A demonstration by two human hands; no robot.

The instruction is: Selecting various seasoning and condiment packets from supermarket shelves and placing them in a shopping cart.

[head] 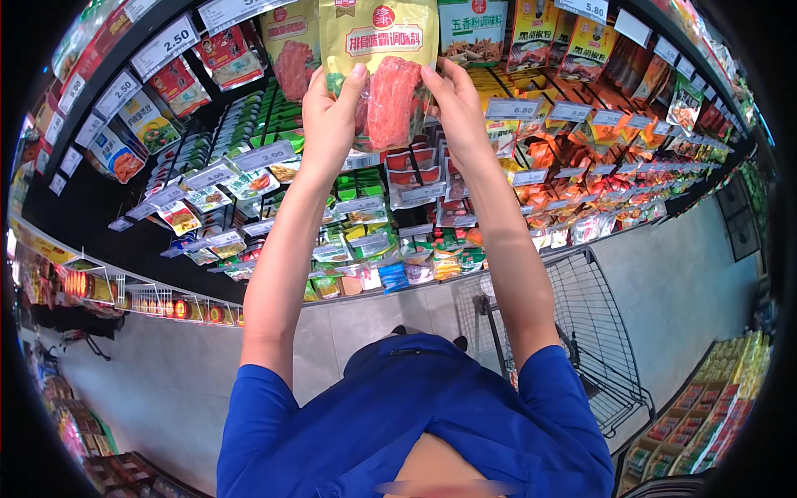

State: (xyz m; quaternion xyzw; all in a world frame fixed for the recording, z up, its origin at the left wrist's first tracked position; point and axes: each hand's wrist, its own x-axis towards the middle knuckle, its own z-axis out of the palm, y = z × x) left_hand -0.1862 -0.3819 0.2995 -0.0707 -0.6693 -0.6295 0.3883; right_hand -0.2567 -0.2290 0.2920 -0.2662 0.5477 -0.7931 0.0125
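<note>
A yellow seasoning packet (392,81) with a picture of red meat on its front is held up before the shelf at the top middle. My left hand (336,112) grips its left edge, the thumb lying on the front. At the right edge, my right hand (457,103) pinches the same packet, its thumb also on the front. Behind and to the left hangs a similar yellow packet (291,56). A green and white spice packet (473,34) hangs just right of the held one.
Rows of hanging seasoning packets (591,50) with price tags fill the rack ahead. A wire shopping cart (591,317) stands on the floor at my right. Boxed goods (697,411) lie at lower right, and jars (180,308) line a low ledge at left.
</note>
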